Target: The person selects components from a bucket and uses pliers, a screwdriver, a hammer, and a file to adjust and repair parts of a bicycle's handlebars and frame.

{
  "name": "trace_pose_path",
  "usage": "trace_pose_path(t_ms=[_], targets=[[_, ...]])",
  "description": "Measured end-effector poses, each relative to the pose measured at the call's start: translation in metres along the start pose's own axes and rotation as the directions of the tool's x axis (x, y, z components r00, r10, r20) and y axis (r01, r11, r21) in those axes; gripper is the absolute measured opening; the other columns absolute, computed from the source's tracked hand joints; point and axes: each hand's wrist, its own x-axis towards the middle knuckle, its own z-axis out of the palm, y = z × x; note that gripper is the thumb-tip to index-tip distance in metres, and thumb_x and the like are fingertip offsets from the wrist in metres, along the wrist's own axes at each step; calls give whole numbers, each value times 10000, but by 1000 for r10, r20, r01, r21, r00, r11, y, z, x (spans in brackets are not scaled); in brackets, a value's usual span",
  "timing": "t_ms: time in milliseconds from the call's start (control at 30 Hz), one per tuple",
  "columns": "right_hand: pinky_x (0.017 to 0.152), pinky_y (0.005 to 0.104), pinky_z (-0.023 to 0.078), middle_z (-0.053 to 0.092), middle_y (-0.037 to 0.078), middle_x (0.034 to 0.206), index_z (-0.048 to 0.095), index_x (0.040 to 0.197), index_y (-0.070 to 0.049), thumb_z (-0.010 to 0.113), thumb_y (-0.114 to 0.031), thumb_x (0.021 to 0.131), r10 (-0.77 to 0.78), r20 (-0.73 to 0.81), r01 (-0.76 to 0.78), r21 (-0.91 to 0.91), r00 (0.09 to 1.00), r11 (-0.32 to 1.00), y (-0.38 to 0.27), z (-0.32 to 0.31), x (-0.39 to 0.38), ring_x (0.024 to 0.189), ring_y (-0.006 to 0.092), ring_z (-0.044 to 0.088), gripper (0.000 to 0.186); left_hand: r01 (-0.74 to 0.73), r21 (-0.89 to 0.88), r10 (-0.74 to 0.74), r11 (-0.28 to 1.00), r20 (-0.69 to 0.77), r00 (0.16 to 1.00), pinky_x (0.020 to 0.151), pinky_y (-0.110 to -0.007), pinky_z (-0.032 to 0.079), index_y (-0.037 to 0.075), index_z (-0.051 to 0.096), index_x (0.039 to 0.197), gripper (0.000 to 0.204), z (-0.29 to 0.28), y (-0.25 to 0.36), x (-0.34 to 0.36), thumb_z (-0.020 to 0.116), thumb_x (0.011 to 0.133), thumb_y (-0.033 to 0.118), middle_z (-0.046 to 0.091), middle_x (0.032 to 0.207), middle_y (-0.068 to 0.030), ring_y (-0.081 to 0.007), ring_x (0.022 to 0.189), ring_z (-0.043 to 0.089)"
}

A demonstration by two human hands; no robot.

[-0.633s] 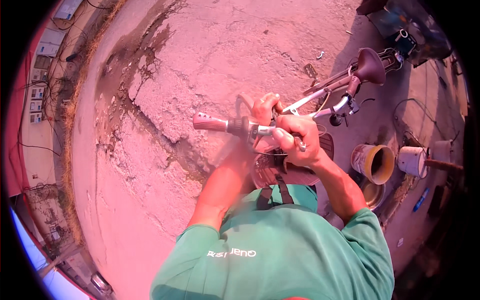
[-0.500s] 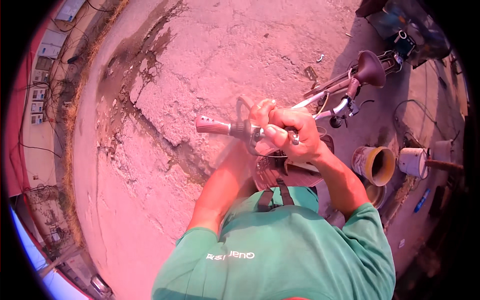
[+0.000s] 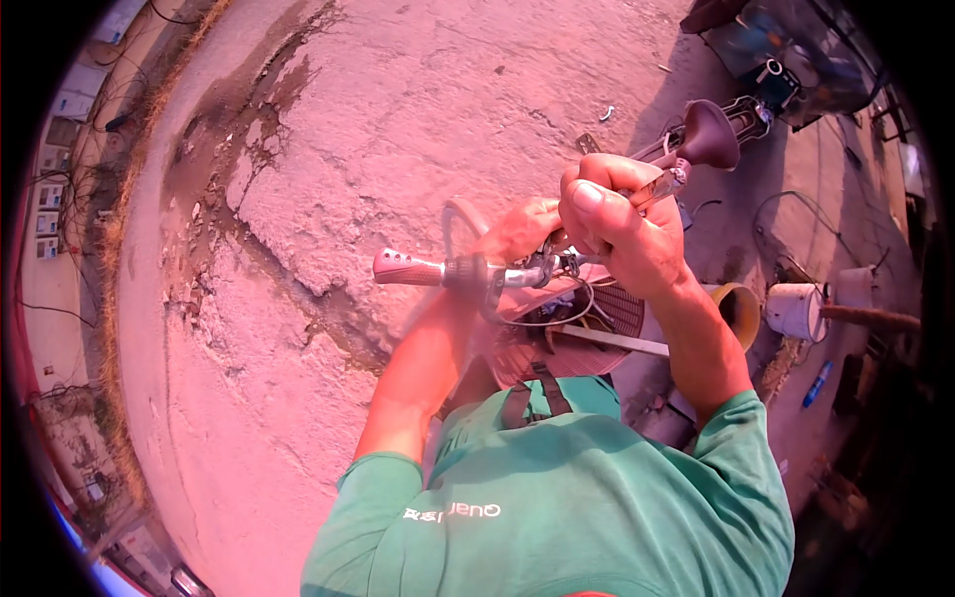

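Observation:
A bicycle handlebar (image 3: 520, 278) with a ribbed reddish-brown grip (image 3: 410, 268) crosses in front of me. Beyond the bar, my left hand (image 3: 521, 231) is bent with its fingers closed near the middle clamps; their tips and what they hold are partly hidden. My right hand (image 3: 625, 227) is raised to its right, closed in a fist. A shiny metallic piece (image 3: 659, 189) shows at the fist's far-right side; I cannot make out its kind. Thin cables (image 3: 547, 323) loop below the bar.
A brown bicycle saddle (image 3: 712, 136) stands at the far right. Buckets, one yellow-rimmed (image 3: 742, 310) and one white (image 3: 796, 311), sit on the right. Cracked concrete (image 3: 358, 129) spreads ahead and left. Wall boxes (image 3: 48, 196) and loose wires line the left edge.
My right hand has lifted away from the left hand, moving up and right. The left hand stays by the bar's middle, and the whole view has shifted slightly.

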Motion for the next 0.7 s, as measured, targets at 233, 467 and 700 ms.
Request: trace_pose_path(t_ms=[233, 467, 700], targets=[[528, 285, 389, 543, -33, 631, 536, 685, -42, 682, -204, 999, 31, 5, -31, -74, 999, 997, 5, 3, -5, 609, 49, 499, 382, 45, -91, -39, 995, 61, 997, 753, -381, 491, -12, 575, 1105, 384, 22, 3, -22, 696, 980, 331, 585, 1002, -117, -210, 834, 589], [547, 299, 346, 503, -7, 675, 531, 719, -25, 656, -209, 1002, -99, 124, 137, -360, 987, 923, 13, 13, -16, 619, 74, 437, 360, 80, -132, -71, 988, 74, 995, 706, -362, 471, -3, 599, 1023, 353, 28, 5, -39, 684, 992, 339, 596, 921, -89, -182, 786, 580], [553, 303, 369, 490, -16, 646, 583, 740, -31, 710, -273, 987, 8, -52, -28, -391, 999, 920, 21, 46, 5, 634, 69, 461, 369, 105, -146, -98, 984, 57, 994, 658, -344, 451, 7, 623, 940, 350, 31, 9, -42, 672, 1005, 347, 607, 840, -61, -154, 737, 572]])
